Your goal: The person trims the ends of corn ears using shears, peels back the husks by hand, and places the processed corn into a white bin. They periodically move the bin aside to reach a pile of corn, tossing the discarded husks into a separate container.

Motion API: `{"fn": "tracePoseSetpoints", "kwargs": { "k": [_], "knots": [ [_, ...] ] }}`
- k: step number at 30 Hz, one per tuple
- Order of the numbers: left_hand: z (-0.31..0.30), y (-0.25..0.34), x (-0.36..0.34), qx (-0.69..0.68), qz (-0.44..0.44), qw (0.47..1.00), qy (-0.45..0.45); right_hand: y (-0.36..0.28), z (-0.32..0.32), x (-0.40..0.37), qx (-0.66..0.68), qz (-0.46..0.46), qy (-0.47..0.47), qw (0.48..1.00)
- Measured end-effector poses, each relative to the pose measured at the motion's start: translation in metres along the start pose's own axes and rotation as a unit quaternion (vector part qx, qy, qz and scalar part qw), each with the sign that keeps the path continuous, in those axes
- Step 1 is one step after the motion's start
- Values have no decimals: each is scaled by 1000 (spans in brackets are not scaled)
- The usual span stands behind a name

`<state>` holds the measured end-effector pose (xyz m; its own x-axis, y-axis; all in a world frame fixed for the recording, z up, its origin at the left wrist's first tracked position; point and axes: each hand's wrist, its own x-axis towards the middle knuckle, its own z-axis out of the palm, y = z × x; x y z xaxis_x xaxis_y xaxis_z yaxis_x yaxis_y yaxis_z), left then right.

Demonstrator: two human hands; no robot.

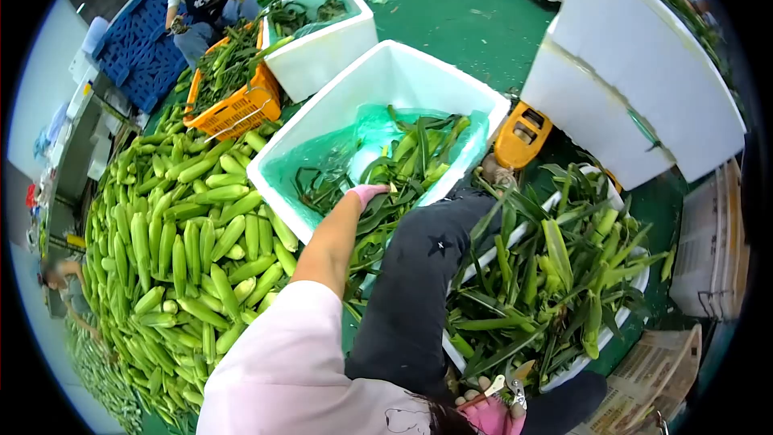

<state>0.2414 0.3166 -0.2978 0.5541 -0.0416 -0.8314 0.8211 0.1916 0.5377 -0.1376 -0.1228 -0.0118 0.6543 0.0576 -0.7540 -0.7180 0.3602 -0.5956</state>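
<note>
My left hand, in a pink glove, reaches over the near rim of a white foam box lined with a green plastic bag. It touches the green corn husks and leaves inside. Its fingers are mostly hidden, so I cannot make out a grip. Low in the view, beside my leg, my right hand wears a pink glove too. It is closed around small pruning shears with pale handles. A container heaped with leafy corn stands just above that hand.
A large pile of green corn ears covers the floor on the left. Behind it are an orange crate of leaves and another foam box. A person sits at the back. Stacked white foam boxes rise at right, near a yellow object.
</note>
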Motion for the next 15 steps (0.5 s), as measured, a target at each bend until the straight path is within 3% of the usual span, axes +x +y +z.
{"fn": "tracePoseSetpoints", "kwargs": {
  "k": [3,5,8,9,10,11,13,15],
  "knots": [
    [36,44,-57,-88,6,995,-47,9,-10,-14,29,-21,-11,999],
    [68,59,-105,-14,222,974,39,16,-17,-22,54,-40,-28,997],
    [130,71,-213,88,399,912,-31,14,-22,-32,114,-81,-67,988],
    [154,74,-247,55,405,906,-110,10,-23,-33,145,-101,-91,980],
    [181,74,-287,15,338,928,-159,4,-26,-31,167,-127,-115,971],
    [201,75,-318,-63,209,937,-273,1,-31,-27,178,-157,-139,962],
    [246,63,-357,-27,218,925,-311,-4,-57,-2,104,-225,-170,954],
    [288,48,-381,117,315,855,-395,-35,-70,-11,-10,-283,-115,952]
  ]
}}
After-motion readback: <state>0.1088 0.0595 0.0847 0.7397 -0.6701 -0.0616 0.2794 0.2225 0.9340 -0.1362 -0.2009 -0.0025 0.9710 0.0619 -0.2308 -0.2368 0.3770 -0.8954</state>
